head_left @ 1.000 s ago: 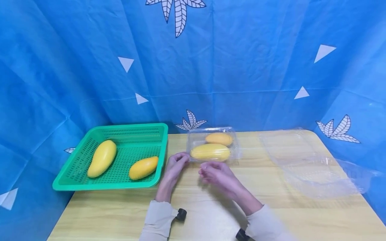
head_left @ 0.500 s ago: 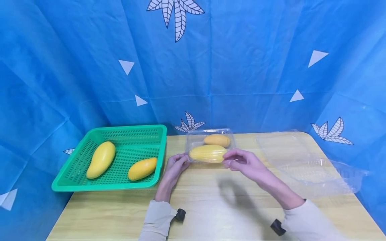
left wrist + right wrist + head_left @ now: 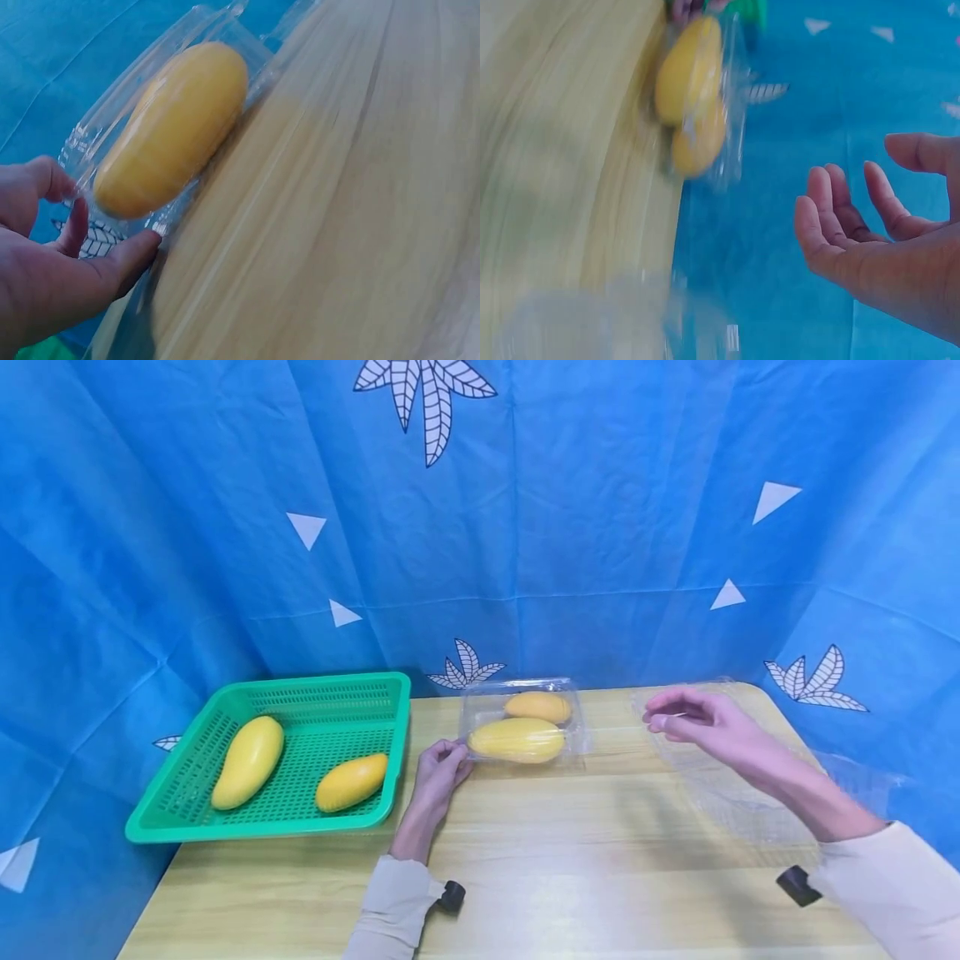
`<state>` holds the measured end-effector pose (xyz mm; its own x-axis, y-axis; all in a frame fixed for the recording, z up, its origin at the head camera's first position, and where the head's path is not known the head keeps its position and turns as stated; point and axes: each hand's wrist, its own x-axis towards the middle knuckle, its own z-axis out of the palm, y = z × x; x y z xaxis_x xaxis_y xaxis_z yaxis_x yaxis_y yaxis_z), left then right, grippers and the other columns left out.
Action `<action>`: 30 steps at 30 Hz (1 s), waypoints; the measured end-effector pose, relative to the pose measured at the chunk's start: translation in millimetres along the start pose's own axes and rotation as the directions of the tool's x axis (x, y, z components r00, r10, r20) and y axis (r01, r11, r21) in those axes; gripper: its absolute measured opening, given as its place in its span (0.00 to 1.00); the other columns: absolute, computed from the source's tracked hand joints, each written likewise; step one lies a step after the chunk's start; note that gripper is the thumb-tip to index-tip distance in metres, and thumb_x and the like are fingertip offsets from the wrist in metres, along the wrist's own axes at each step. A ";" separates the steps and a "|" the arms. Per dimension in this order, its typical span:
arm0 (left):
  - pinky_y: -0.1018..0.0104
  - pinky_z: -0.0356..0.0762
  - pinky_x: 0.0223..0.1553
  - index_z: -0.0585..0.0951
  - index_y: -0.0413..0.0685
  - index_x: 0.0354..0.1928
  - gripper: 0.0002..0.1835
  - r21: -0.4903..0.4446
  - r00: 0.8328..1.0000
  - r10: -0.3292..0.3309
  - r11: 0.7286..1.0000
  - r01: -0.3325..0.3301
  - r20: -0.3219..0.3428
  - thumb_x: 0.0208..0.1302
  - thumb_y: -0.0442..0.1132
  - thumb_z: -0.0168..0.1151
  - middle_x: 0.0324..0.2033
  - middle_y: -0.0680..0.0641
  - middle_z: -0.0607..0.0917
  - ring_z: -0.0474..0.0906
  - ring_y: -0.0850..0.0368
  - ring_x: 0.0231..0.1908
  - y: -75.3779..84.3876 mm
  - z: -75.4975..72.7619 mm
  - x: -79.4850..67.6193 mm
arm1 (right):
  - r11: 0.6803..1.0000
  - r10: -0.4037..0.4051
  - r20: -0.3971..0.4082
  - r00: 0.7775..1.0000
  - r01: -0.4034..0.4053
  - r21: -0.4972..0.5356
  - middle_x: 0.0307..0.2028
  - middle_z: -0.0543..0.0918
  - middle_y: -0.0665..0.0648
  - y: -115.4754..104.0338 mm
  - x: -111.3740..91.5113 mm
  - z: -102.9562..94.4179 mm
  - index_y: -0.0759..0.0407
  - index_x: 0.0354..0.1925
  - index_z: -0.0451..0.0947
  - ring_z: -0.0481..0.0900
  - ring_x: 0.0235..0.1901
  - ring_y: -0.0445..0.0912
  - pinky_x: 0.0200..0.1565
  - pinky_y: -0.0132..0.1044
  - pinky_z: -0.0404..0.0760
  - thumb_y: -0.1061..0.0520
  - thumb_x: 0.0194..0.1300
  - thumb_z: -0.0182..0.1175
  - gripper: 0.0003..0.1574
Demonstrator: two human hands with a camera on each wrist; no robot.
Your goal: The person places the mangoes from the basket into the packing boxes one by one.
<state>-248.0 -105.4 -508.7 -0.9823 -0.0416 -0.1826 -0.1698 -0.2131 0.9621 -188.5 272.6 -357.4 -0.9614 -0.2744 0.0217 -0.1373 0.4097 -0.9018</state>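
A lidded clear plastic fruit box stands at the back middle of the table, holding a long yellow mango and a smaller orange-yellow mango behind it. My left hand holds the box's near left corner, with thumb and fingers on either side of it in the left wrist view. Off to the right, my right hand hovers with loosely bent fingers and nothing in them. Below it lies an opened clear plastic box, partly covered by the right forearm.
On the left stands a green plastic basket with a yellow mango and an orange-yellow mango inside. The wooden table ends at a blue curtain behind.
My right hand has moved from the front of the filled box, past its right corner, to above the opened box. My left hand has stayed at the left corner.
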 end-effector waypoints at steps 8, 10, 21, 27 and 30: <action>0.51 0.77 0.61 0.71 0.40 0.31 0.06 -0.034 0.996 0.015 0.999 -0.018 -0.089 0.63 0.23 0.53 0.64 0.28 0.74 0.71 0.35 0.65 -0.1 11.2 -2.1 | 0.969 0.080 -0.052 0.995 -0.090 -0.231 0.55 0.82 0.63 16.7 -2.3 -39.3 0.64 0.60 0.75 0.82 0.46 0.34 0.47 0.27 0.80 0.49 0.77 0.59 0.24; 0.52 0.78 0.61 0.71 0.40 0.31 0.07 -0.040 0.995 0.018 0.999 -0.022 -0.099 0.63 0.23 0.52 0.64 0.28 0.74 0.71 0.36 0.65 -0.1 12.8 -1.6 | 0.959 0.078 -0.058 0.995 -0.091 -0.270 0.55 0.82 0.64 21.3 -3.6 -44.8 0.64 0.60 0.75 0.81 0.45 0.32 0.46 0.26 0.79 0.49 0.77 0.59 0.23; 0.48 0.74 0.63 0.70 0.40 0.32 0.05 -0.044 0.994 0.018 0.999 -0.023 -0.106 0.64 0.25 0.52 0.69 0.29 0.70 0.66 0.35 0.69 -2.3 11.6 2.7 | 0.883 -0.081 -0.182 0.980 -0.015 -0.470 0.46 0.85 0.66 63.1 -17.6 -71.3 0.65 0.51 0.79 0.76 0.39 0.23 0.36 0.22 0.78 0.58 0.75 0.61 0.13; 0.47 0.74 0.63 0.71 0.41 0.32 0.05 -0.049 0.995 0.002 0.999 -0.006 -0.101 0.64 0.25 0.52 0.69 0.29 0.70 0.65 0.34 0.70 -4.1 10.0 1.9 | 0.789 -0.054 -0.255 0.965 -0.115 -0.603 0.39 0.86 0.63 97.2 -33.0 -96.7 0.67 0.47 0.79 0.79 0.34 0.36 0.33 0.32 0.77 0.56 0.74 0.61 0.13; 0.48 0.73 0.64 0.71 0.40 0.32 0.04 -0.052 0.997 0.002 0.999 -0.006 -0.082 0.63 0.26 0.53 0.69 0.30 0.69 0.64 0.33 0.71 -5.2 10.3 2.9 | 0.743 -0.041 -0.287 0.957 -0.163 -0.650 0.37 0.85 0.66 109.9 -41.3 -109.8 0.70 0.46 0.78 0.83 0.35 0.56 0.34 0.47 0.81 0.56 0.74 0.61 0.15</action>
<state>-250.7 -94.4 -512.2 -0.9728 -0.1222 -0.1970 -0.1595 -0.2636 0.9514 -190.1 424.5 -410.1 -0.9829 -0.0295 0.1819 -0.1001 0.9141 -0.3929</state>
